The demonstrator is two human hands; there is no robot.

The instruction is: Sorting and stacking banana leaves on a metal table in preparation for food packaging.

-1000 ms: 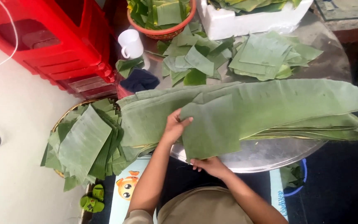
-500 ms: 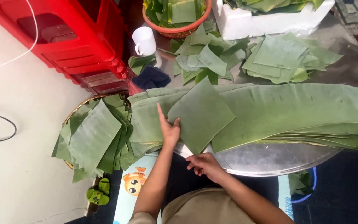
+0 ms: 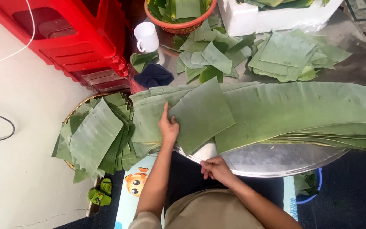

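- Home-style food-prep spot, small scale, not a factory.
- Round metal surface (image 3: 276, 163) loaded with long banana leaves (image 3: 301, 108) and stacks of cut leaf squares (image 3: 286, 55).
- Woven tray (image 3: 75, 116) on the floor beside it, heaped with more cut leaves.
- White mug (image 3: 146, 37), orange basket (image 3: 178, 28), white foam box (image 3: 255, 19) at the far edge.
- Red plastic crates (image 3: 70, 38) against a plain wall.
- Tiny green child's sandals (image 3: 99, 194) and cartoon mat (image 3: 134, 186) on the floor: lived-in house.
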